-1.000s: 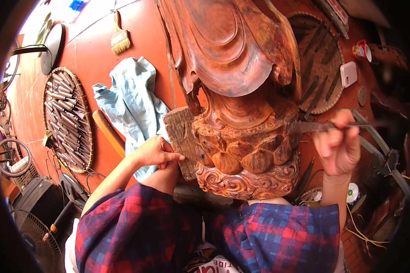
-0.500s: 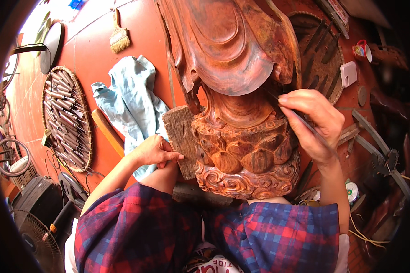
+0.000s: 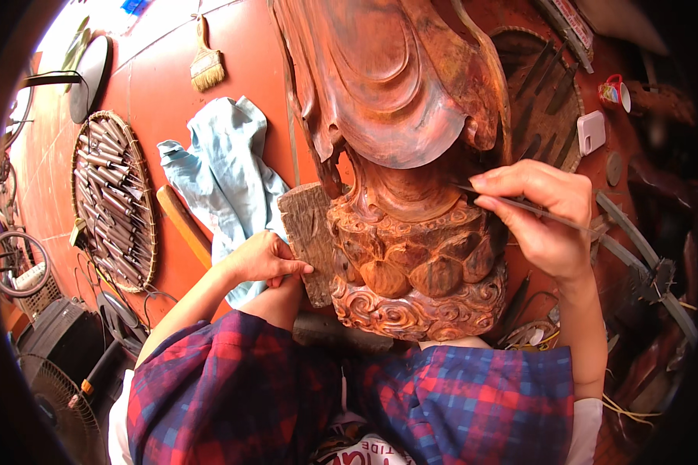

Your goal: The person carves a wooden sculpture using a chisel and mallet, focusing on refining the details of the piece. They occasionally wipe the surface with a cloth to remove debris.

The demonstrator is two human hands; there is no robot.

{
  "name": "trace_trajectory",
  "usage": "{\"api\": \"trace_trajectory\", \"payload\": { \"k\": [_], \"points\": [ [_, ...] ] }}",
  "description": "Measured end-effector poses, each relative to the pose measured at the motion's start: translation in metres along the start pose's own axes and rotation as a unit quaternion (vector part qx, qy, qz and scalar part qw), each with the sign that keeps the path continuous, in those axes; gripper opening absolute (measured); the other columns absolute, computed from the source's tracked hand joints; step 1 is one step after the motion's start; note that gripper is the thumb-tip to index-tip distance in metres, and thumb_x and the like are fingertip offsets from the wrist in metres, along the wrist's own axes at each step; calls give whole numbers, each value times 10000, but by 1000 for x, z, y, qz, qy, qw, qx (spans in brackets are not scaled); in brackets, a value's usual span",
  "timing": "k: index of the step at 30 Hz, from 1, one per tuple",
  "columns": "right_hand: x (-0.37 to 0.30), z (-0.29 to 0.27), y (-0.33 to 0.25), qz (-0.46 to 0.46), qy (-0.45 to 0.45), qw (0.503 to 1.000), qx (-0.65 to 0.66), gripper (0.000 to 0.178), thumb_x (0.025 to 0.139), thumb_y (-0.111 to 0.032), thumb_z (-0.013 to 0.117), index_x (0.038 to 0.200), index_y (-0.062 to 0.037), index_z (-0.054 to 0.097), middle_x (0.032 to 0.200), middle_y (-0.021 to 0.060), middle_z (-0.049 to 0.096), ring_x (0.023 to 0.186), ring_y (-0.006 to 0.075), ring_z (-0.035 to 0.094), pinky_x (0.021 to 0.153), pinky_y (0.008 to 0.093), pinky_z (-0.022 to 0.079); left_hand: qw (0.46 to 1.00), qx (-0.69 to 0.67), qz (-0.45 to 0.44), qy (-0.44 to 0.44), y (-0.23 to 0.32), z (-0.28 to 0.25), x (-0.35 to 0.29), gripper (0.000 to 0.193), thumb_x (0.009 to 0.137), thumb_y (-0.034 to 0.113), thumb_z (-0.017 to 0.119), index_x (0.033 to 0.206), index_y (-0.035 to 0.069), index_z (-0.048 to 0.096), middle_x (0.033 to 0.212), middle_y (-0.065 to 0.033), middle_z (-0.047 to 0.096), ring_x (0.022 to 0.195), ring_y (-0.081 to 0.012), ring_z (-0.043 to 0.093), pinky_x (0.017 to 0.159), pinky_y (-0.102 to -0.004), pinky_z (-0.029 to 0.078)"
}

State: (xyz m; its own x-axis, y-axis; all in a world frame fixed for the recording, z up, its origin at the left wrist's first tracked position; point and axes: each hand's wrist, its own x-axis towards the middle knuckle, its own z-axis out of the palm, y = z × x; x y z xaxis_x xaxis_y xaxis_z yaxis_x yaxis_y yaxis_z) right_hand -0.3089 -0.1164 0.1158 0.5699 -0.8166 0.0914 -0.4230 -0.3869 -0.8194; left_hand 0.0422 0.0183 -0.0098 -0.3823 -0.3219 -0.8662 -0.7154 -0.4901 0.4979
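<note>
A reddish-brown carved wooden statue [image 3: 380,85] lies before me, its base toward my lap, with draped folds, petal shapes and a band of swirls. My right hand [image 3: 547,213] pinches a thin metal file [image 3: 531,208], whose tip reaches into the hollow between the robe's hem and the petal band. My left hand [image 3: 267,260] rests on my left knee, loosely closed, its thumb against the edge of a rough wooden slab [image 3: 309,232] beside the base. A light blue cloth [image 3: 229,159] lies just beyond that hand.
A round basket [image 3: 153,232] of wood-handled chisels stands left, near a paintbrush [image 3: 207,66]. At right are a tray of dark files [image 3: 572,116], a red cup [image 3: 614,94] and a white phone-like object [image 3: 591,132]. A fan [image 3: 58,411] is at lower left.
My right hand has shifted slightly right and down, and the file has turned flatter, its shaft now showing beyond my palm. The left hand stays put.
</note>
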Motion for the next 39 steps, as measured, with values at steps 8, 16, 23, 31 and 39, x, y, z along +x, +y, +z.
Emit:
{"api": "trace_trajectory", "payload": {
  "k": [8, 16, 23, 31, 39],
  "points": [
    [0, 3, -4, 57, 17, 998, 29, 103, 764, 98, 742, 848, 59, 698, 821, 123, 719, 756, 176, 712, 680, 254, 556, 1000, 8, -25, -3, 5, -1, 0, 379, 870, 436, 753, 745, 80, 780, 514, -8, 637, 498, -86, 623, 539, -279, 498],
    [5, 4, -7, 79, 20, 996, 32, 84, 774, 74, 742, 841, 52, 696, 781, 114, 706, 733, 155, 702, 654, 269, 539, 999, 42, 18, 11, 1, -2, -1, 460, 861, 494, 734, 700, 64, 757, 512, -18, 639, 477, -105, 632, 521, -268, 513],
    [4, 6, -9, 83, 20, 996, 40, 73, 787, 62, 727, 833, 53, 671, 738, 99, 676, 678, 116, 655, 609, 258, 503, 1000, 15, -3, 1, 3, 0, 0, 436, 866, 474, 741, 693, 75, 756, 514, 7, 635, 504, -86, 625, 549, -276, 500],
    [7, 3, -11, 82, -10, 996, 27, 76, 787, 38, 735, 816, 46, 665, 726, 124, 669, 651, 143, 645, 598, 277, 486, 1000, 19, -2, 5, 3, -1, -2, 429, 864, 467, 738, 702, 70, 754, 515, -13, 641, 506, -98, 653, 569, -268, 531],
    [4, 7, -19, 53, 0, 999, 1, 87, 771, 61, 735, 821, 38, 668, 750, 138, 663, 669, 202, 672, 607, 297, 498, 1000, 13, -4, 5, 1, 1, 1, 430, 861, 480, 740, 724, 73, 766, 519, -15, 641, 497, -102, 646, 542, -276, 524]
  ]
}}
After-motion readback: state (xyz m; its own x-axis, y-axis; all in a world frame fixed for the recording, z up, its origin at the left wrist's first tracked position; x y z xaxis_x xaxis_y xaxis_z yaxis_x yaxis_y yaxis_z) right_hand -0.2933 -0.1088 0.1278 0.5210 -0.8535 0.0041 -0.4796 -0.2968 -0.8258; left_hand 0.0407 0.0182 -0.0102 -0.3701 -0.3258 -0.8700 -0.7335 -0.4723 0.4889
